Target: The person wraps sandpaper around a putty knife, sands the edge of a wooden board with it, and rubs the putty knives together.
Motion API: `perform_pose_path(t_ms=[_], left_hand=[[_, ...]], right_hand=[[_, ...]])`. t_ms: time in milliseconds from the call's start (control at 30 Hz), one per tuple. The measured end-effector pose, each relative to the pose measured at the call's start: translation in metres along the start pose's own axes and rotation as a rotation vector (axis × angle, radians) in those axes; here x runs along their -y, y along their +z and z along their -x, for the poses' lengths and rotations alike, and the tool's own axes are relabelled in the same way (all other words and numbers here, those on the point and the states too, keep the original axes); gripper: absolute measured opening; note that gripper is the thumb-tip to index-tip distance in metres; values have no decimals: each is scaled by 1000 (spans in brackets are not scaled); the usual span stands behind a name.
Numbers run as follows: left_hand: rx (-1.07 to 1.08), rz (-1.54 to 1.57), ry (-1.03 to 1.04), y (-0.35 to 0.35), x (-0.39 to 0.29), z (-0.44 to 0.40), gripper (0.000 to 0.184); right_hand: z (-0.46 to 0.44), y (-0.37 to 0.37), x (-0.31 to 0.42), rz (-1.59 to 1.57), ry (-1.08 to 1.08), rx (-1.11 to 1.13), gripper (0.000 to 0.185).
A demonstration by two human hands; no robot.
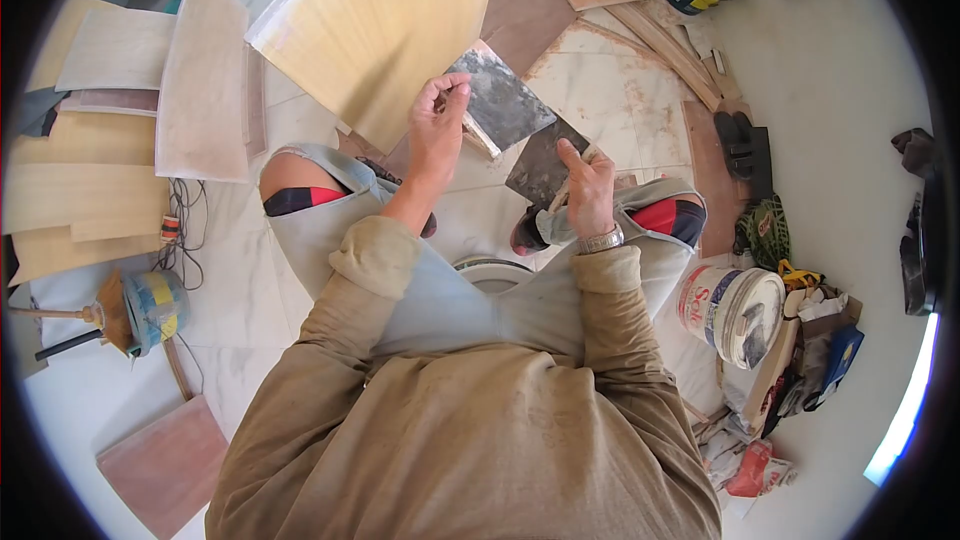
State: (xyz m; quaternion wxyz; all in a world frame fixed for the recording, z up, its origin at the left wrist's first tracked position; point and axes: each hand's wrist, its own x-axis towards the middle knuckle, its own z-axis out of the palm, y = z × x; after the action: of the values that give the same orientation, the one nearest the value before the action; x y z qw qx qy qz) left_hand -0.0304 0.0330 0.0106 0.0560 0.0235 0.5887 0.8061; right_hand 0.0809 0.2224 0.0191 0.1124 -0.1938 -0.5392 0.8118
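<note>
My left hand (438,125) is raised in front of my knees, its fingers curled at the left edge of a dark, smudged square plate (500,100); a pale strip runs along that plate's lower left edge. A second dark, flat piece (543,165) hangs just below and to the right, with my right hand (588,180) closed on it, thumb on top. A metal watch is on the right wrist. Beyond my left hand stands a large, pale yellow wood panel (385,30).
Wood sheets (205,80) lie at the left, near a cable and a blue bucket (155,308). At the right are a white bucket (735,310), black sandals (738,145) and piled bags. Long wooden strips (665,50) lie along the wall. A reddish board (165,465) is at lower left.
</note>
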Motion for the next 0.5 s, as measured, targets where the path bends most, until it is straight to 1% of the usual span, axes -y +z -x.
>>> perform_pose_path(t_ms=[67, 167, 200, 300, 333, 400, 467, 500], left_hand=[[116, 42, -167, 2, -11, 5, 38], [470, -49, -176, 9, -29, 19, 53], [548, 21, -190, 10, -28, 20, 66], [642, -380, -34, 9, -32, 22, 73], [673, -434, -67, 8, -27, 21, 63], [550, -489, -223, 14, -23, 21, 49], [437, -627, -102, 13, -10, 19, 40], [382, -731, 101, 6, 14, 17, 37]], right_hand=[[3, 7, 6, 26, 7, 68, 21], [6, 23, 18, -133, -75, 112, 20], [7, 23, 22, -152, -75, 99, 22], [10, 32, 36, -93, -104, 35, 23], [10, 34, 36, -15, -131, 20, 23], [13, 38, 33, 140, -173, -18, 24], [13, 43, 36, 477, -263, -12, 24], [12, 48, 39, 645, -310, -5, 24]])
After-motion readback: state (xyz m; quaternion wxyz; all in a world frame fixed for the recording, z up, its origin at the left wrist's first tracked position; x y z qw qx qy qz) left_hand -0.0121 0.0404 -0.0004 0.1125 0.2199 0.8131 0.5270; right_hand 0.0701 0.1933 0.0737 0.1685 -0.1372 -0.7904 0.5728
